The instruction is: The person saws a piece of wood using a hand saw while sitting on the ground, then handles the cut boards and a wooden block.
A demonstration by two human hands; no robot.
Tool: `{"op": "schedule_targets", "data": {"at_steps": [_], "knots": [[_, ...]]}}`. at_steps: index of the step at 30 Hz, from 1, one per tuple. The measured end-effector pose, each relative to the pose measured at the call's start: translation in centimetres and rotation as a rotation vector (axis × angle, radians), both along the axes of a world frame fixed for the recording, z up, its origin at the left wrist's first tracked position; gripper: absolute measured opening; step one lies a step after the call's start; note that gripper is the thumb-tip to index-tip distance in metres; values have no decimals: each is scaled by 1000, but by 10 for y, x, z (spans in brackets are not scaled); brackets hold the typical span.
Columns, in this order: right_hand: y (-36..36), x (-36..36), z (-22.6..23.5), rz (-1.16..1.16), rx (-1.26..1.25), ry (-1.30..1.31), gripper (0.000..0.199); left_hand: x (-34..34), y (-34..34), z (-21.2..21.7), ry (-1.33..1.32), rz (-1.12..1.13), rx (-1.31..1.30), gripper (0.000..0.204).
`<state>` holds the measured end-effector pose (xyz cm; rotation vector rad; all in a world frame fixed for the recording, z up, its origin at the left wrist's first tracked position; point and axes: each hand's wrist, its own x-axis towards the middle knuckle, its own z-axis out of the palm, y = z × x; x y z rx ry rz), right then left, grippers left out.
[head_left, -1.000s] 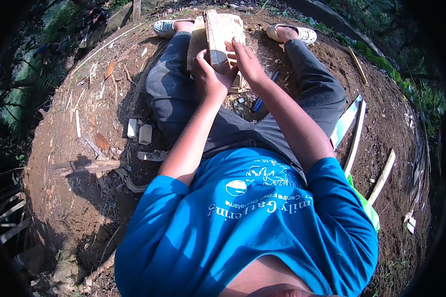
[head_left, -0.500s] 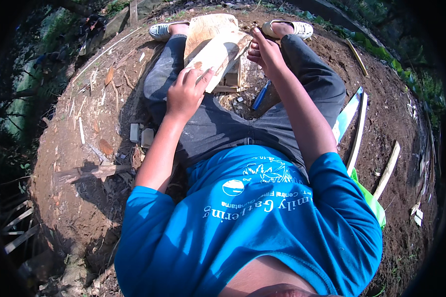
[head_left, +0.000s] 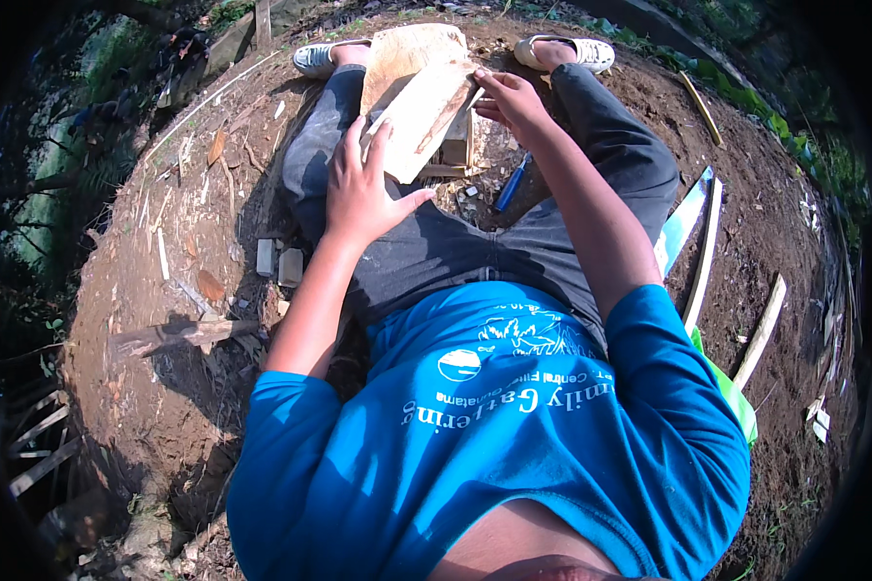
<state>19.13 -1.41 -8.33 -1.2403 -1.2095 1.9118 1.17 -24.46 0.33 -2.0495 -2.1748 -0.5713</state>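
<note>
A pale, flat wooden board (head_left: 424, 114) lies tilted between my legs, with a dark rough streak along its right side. My left hand (head_left: 361, 189) is open, its fingers spread with the tips against the board's near left edge and the thumb stretched out to the right. At the far right corner, my right hand (head_left: 513, 102) pinches the board's edge; a thin light sliver shows by its fingers. Another wider piece of wood (head_left: 412, 46) sits behind and partly under the board. A wooden block (head_left: 456, 152) shows beneath its right side.
A blue-handled tool (head_left: 512, 184) lies among wood chips between my thighs. To my right are a saw-like blade (head_left: 686, 218), long wood strips (head_left: 704, 257) and a bright green item (head_left: 730, 392). Two pale blocks (head_left: 290, 266) rest by my left thigh, near a split log (head_left: 199, 334).
My left hand has slid off the board's top to its left edge, fingers spreading. My right hand has come down and left onto the far corner. The board has turned slightly.
</note>
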Motion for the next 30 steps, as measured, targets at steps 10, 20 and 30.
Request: {"op": "schedule_targets", "data": {"at_steps": [10,20,30], "knots": [[1,3,-6,-46,12,76,62,-13,20,-26,-376,120,-67,94],[-3,7,4,-145,-31,41,44,-53,53,-15,-316,-4,-220,100],[-8,8,-12,-188,12,58,51,-18,78,-1,42,97,-309,108]]}}
